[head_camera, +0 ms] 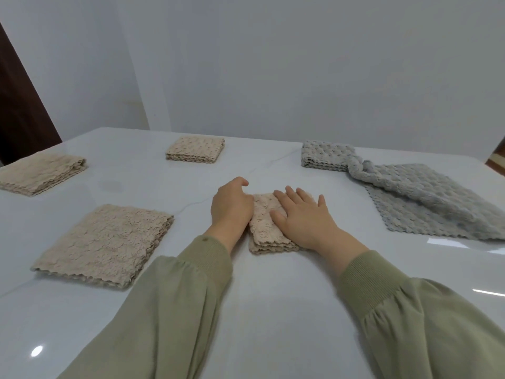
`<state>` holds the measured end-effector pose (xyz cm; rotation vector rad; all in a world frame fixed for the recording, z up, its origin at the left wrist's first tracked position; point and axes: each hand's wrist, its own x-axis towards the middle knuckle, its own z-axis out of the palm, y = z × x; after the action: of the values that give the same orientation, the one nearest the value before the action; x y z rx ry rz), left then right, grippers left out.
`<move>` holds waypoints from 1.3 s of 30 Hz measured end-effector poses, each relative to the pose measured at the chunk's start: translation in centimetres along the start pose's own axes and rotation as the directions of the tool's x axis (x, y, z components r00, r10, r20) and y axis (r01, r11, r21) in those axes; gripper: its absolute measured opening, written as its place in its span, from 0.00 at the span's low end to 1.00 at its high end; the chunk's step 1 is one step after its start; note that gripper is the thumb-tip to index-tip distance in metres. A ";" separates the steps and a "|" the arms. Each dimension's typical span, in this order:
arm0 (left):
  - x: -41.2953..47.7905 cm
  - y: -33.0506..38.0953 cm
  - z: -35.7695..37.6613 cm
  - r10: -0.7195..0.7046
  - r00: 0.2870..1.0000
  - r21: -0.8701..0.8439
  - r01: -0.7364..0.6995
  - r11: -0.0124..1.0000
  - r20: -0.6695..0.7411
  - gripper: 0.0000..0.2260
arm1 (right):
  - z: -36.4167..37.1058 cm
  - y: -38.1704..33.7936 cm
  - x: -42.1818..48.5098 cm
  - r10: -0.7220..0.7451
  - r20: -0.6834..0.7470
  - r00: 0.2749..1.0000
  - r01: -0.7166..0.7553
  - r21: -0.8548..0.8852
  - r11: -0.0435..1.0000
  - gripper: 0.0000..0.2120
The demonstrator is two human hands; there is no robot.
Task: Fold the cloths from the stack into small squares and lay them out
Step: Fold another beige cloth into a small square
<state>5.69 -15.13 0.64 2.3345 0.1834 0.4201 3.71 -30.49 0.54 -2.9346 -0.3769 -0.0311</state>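
On the white table point(273, 310), a loose grey cloth point(426, 203) lies far right, folded beige squares point(106, 242) left. Near centre, the small folded beige cloth point(262, 228) lies under the flat right hand point(303, 217); the left hand point(232, 206) curls against its left edge, grip unclear.

Unfolded grey cloth point(426, 198) cut by right edge, far-left beige cloth point(41, 175) by left

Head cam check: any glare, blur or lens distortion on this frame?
Head view: small glare spots on the glossy table, lower left and at the right edge; light soft, shadows faint; left hand, right hand and the beige cloth they touch are sharp; wide-angle bowing of the table's far edge, sleeves stretched at the bottom.
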 end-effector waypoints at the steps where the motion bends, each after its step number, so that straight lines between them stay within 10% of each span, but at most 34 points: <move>1: -0.3 -0.1 0.0 0.035 0.999 -0.004 -0.035 0.999 -0.022 0.14 | -0.1 0.0 -0.3 -0.012 -0.058 0.998 0.016 0.065 0.998 0.26; 7: -2.3 0.4 -1.8 0.368 0.925 -0.091 -0.376 0.922 -0.090 0.15 | -1.7 0.0 -1.4 0.113 -0.391 0.913 0.064 0.412 0.909 0.21; 12: -3.3 -0.3 -0.8 0.302 0.796 0.329 -0.516 0.791 0.525 0.24 | -0.2 0.4 -1.0 0.012 -0.061 0.998 -0.011 0.029 1.000 0.24; 16: -2.8 -0.7 -1.0 0.227 0.766 0.389 -0.530 0.753 0.602 0.25 | 0.0 1.1 -0.9 0.074 0.071 0.995 -0.075 0.010 0.997 0.26; 28: -3.5 -1.5 -1.0 0.310 0.872 0.214 -0.409 0.887 0.378 0.23 | -0.3 1.8 -2.2 0.176 -0.241 0.954 -0.079 0.362 0.929 0.22; 39: -0.6 -0.4 -0.7 0.008 0.983 0.103 -0.028 0.994 0.185 0.22 | -1.2 2.8 -1.4 0.266 -0.124 0.956 -0.144 0.590 0.794 0.23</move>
<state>4.86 -14.57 0.67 2.4642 0.0973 0.2052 3.05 -33.75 1.12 -2.3184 -0.0148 -0.1551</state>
